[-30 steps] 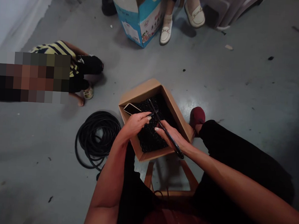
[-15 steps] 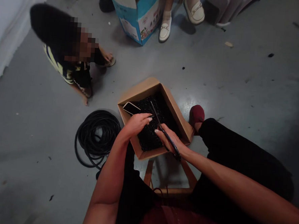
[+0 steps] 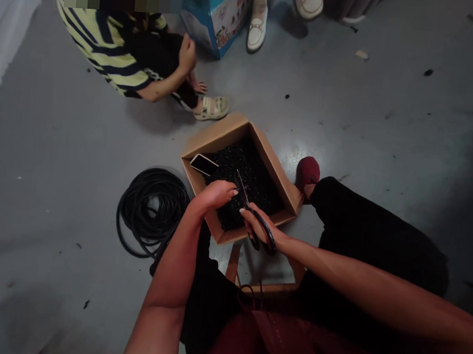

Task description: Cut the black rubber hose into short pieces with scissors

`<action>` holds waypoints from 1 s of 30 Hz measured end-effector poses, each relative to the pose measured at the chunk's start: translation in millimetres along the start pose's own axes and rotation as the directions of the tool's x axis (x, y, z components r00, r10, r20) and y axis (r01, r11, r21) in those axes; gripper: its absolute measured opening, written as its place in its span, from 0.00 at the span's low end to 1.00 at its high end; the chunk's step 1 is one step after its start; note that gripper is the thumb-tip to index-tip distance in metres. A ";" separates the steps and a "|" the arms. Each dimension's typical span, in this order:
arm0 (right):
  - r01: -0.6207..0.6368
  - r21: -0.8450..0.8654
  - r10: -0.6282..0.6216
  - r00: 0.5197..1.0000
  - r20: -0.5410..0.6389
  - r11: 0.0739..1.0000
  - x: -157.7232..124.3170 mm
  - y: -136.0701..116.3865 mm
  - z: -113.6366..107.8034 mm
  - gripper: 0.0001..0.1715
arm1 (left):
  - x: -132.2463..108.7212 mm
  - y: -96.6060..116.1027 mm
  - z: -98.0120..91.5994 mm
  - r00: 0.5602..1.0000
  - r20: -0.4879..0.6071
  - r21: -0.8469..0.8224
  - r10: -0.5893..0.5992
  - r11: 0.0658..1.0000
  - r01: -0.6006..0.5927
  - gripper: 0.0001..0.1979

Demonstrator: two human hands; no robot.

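My right hand [image 3: 261, 224] is closed round the black handles of a pair of scissors [image 3: 243, 188], whose blades point up and left over the box. Facing it, my left hand [image 3: 219, 194] is pinched at the fingertips on what looks like a small black piece, close beside the blades; its exact kind is hard to make out. Both hands are above an open cardboard box [image 3: 270, 156]. Inside lies a heap of small black pieces [image 3: 232, 158], and on the heap's left side rests a phone-like black slab with a light rim [image 3: 204, 165].
A coil of black tubing or cable [image 3: 153, 236] lies on the floor left of the box. Beyond, a person in a striped shirt [image 3: 122, 74] squats. A blue printed carton [image 3: 230, 21] and another person's white shoes [image 3: 256, 35] are at the top. A wooden stool frame [image 3: 269, 290] shows below.
The squatting person has moved closer to the box, with an arm now raised at the knee. The scissors have turned slightly and their handle loops show more widely. Both hands stay over the box.
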State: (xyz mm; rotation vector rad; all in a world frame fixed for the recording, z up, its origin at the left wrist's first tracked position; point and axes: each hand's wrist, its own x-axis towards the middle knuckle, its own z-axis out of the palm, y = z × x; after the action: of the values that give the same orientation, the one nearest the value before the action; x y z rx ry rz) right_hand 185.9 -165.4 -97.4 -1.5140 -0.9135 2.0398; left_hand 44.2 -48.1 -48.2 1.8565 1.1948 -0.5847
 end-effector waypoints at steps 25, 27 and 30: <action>-0.224 0.119 0.211 0.971 0.111 0.967 -16.1 34.2 7.8 0.14 | -7.8 -7.9 52.7 0.997 0.058 0.061 -0.048 0.997 0.044 0.13; -0.215 0.118 0.202 0.973 0.108 0.970 -20.4 35.0 10.1 0.13 | -13.7 -7.3 58.1 0.996 0.048 0.073 -0.070 0.995 0.066 0.12; -0.202 0.124 0.189 0.976 0.104 0.972 -26.5 34.9 12.9 0.13 | -28.9 -7.1 60.5 0.994 -0.013 0.086 -0.107 0.990 0.108 0.10</action>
State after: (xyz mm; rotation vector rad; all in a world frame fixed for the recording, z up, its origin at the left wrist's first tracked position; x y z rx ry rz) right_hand 183.1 -210.6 -102.9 -1.4998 -0.6672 2.2777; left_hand 28.2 -112.0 -62.6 1.8768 1.2997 -0.6991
